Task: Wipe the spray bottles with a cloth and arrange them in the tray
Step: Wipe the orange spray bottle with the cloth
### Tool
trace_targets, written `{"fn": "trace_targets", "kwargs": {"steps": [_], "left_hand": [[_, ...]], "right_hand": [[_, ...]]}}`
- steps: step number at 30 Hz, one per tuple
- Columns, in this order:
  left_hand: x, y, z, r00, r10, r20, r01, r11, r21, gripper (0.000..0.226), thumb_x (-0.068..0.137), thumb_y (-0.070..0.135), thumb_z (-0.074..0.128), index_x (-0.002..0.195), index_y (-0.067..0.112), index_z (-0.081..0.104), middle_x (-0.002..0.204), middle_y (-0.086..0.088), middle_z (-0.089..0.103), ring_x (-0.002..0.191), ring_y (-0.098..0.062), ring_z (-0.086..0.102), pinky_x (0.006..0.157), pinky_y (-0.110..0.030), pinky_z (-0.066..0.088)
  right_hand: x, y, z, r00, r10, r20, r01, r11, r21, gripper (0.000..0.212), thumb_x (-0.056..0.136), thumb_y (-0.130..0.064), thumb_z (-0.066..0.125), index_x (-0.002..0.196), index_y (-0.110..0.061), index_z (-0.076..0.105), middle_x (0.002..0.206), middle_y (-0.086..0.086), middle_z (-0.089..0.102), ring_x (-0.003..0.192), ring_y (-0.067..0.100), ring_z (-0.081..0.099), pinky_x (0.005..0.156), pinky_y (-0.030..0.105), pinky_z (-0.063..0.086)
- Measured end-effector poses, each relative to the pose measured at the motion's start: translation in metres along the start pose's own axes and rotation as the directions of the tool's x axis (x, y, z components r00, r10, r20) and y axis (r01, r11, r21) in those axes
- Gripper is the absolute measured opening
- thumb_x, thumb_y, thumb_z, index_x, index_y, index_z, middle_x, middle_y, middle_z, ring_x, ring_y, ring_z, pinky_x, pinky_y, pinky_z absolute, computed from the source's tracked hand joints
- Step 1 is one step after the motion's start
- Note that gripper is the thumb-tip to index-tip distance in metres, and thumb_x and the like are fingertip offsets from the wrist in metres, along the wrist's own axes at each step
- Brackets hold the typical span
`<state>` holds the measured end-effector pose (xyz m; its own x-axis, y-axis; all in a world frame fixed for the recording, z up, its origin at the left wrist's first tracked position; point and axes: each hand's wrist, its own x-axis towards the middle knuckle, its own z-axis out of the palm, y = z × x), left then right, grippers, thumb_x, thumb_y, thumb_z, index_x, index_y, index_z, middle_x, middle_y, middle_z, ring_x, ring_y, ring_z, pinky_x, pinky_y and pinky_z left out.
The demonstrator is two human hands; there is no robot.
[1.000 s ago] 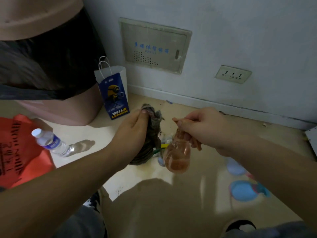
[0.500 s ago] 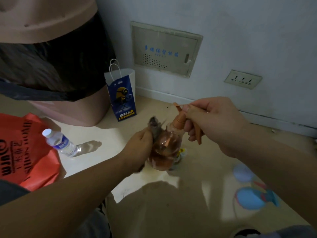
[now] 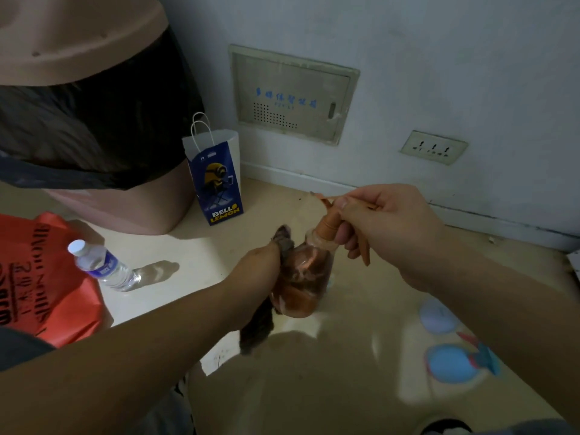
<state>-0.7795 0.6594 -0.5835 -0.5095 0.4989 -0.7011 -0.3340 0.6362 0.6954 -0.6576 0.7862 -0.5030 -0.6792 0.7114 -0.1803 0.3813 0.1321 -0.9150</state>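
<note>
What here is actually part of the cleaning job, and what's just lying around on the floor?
Part of the job: orange spray bottle, held by the right hand; dark cloth, gripped by the left hand against it; blue bottle on the floor, seemingly another sprayer.

Just lying about: plastic water bottle; Bell Lemon paper bag; red bag; pink bin with black liner.

a water bottle [image 3: 103, 265] lies on the floor near a blue paper bag [image 3: 216, 180].
</note>
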Motion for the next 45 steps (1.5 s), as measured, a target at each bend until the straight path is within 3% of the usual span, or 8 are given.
{"fn": "trace_targets", "kwargs": {"steps": [3,5,8,17,20,25,32,45], "left_hand": [[-0.019,0.006,0.016,0.901,0.434,0.015,-0.433,0.897,0.082,0.038,0.108,0.039,0.037,0.094,0.023,0.068,0.09,-0.002,0.071,0.085,-0.02,0.066,0.079,-0.04,0.054],[-0.024,0.003,0.022,0.628,0.775,0.071,-0.754,0.584,0.301,0.029,0.108,0.038,0.037,0.104,0.03,0.065,0.097,0.005,0.067,0.092,-0.016,0.062,0.084,-0.044,0.053],[-0.006,-0.008,0.022,0.432,0.874,0.222,-0.83,0.29,0.477,0.039,0.104,0.04,0.042,0.141,0.031,0.05,0.122,0.008,0.061,0.108,-0.015,0.058,0.093,-0.042,0.049],[0.005,-0.004,0.022,0.965,0.175,0.194,-0.19,0.98,0.064,0.041,0.11,0.047,0.035,0.109,0.024,0.069,0.106,-0.006,0.072,0.097,-0.02,0.066,0.08,-0.03,0.047],[-0.003,0.0,0.033,0.894,0.41,0.179,-0.432,0.896,0.102,0.032,0.108,0.043,0.039,0.114,0.031,0.068,0.108,0.003,0.073,0.1,-0.015,0.067,0.089,-0.036,0.053],[-0.015,-0.005,0.041,0.49,0.796,0.357,-0.813,0.268,0.517,0.019,0.1,0.051,0.047,0.114,0.039,0.052,0.102,0.014,0.058,0.096,-0.014,0.056,0.084,-0.042,0.05],[-0.012,-0.008,0.048,0.655,0.723,0.218,-0.722,0.515,0.463,0.033,0.084,0.069,0.061,0.097,0.04,0.054,0.087,0.013,0.064,0.076,-0.005,0.062,0.065,-0.037,0.053],[-0.009,0.003,0.043,0.53,0.804,0.27,-0.831,0.427,0.356,0.04,0.099,0.047,0.03,0.109,0.023,0.06,0.097,0.004,0.065,0.09,-0.016,0.062,0.082,-0.046,0.052]], "right_hand": [[0.003,0.006,-0.006,0.998,0.045,-0.031,-0.044,0.998,0.049,0.027,0.103,-0.017,0.058,0.086,-0.005,0.075,0.059,0.009,0.067,0.052,0.02,0.057,0.059,0.039,0.057],[0.002,0.009,-0.008,0.997,0.063,-0.041,-0.06,0.995,0.079,0.027,0.103,-0.018,0.057,0.088,-0.005,0.075,0.058,0.008,0.066,0.052,0.019,0.057,0.056,0.037,0.055],[-0.002,0.012,-0.012,0.996,0.071,-0.061,-0.065,0.993,0.101,0.025,0.103,-0.02,0.057,0.089,-0.008,0.075,0.06,0.008,0.066,0.053,0.019,0.058,0.055,0.034,0.055],[-0.009,0.026,-0.037,0.979,0.143,-0.148,-0.122,0.983,0.14,0.029,0.103,-0.021,0.058,0.087,-0.001,0.072,0.061,0.011,0.064,0.055,0.023,0.054,0.055,0.035,0.054],[-0.012,0.03,-0.044,0.976,0.168,-0.138,-0.141,0.972,0.19,0.03,0.103,-0.02,0.057,0.093,0.005,0.071,0.065,0.015,0.062,0.056,0.026,0.053,0.054,0.036,0.052],[-0.021,0.033,-0.046,0.979,0.179,-0.103,-0.151,0.961,0.232,0.029,0.103,-0.02,0.057,0.092,0.004,0.07,0.065,0.015,0.061,0.056,0.026,0.053,0.055,0.037,0.051],[-0.035,0.027,-0.026,0.987,0.063,-0.15,-0.042,0.99,0.137,0.025,0.103,-0.017,0.056,0.088,-0.004,0.073,0.059,0.009,0.062,0.051,0.021,0.052,0.049,0.031,0.044],[-0.04,0.024,-0.03,0.984,0.041,-0.173,-0.014,0.988,0.156,0.028,0.104,-0.02,0.055,0.086,-0.009,0.073,0.058,0.007,0.061,0.049,0.021,0.052,0.049,0.034,0.044]]}}
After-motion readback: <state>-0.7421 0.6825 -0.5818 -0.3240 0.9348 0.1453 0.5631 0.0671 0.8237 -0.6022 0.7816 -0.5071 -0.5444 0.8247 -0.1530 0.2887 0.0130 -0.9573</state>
